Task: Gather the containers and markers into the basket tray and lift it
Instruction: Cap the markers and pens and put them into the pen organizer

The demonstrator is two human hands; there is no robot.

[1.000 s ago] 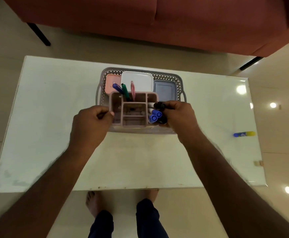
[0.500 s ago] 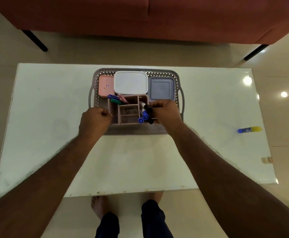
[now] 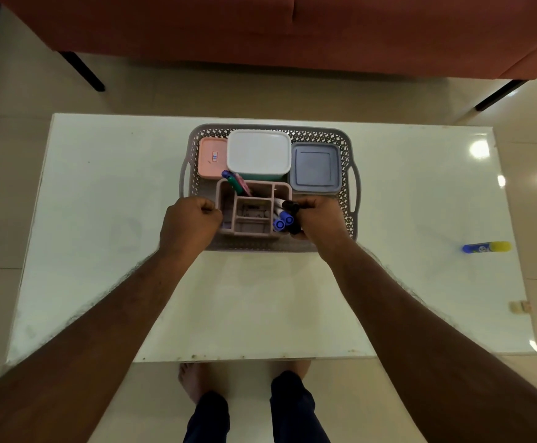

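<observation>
A grey lattice basket tray (image 3: 320,134) stands on the white table (image 3: 260,302). Along its far side lie a pink container (image 3: 213,158), a white container (image 3: 257,153) and a grey-blue container (image 3: 314,167). A pink divided organizer (image 3: 251,215) sits in the tray's near part. Green and pink markers (image 3: 237,184) lean in its far left cell, and blue-capped markers (image 3: 282,220) stand at its right. My left hand (image 3: 190,225) grips the organizer's left wall. My right hand (image 3: 320,222) grips its right wall beside a black marker (image 3: 293,219).
A blue and yellow marker (image 3: 486,247) lies alone near the table's right edge. A small tan piece (image 3: 520,306) sits at the right rim. A red sofa (image 3: 292,27) with dark legs stands beyond the table. My feet (image 3: 193,382) are under the near edge.
Both hands have lowered the pink organizer with its markers down into the near part of the basket tray. My head has risen, so the view is wider.
</observation>
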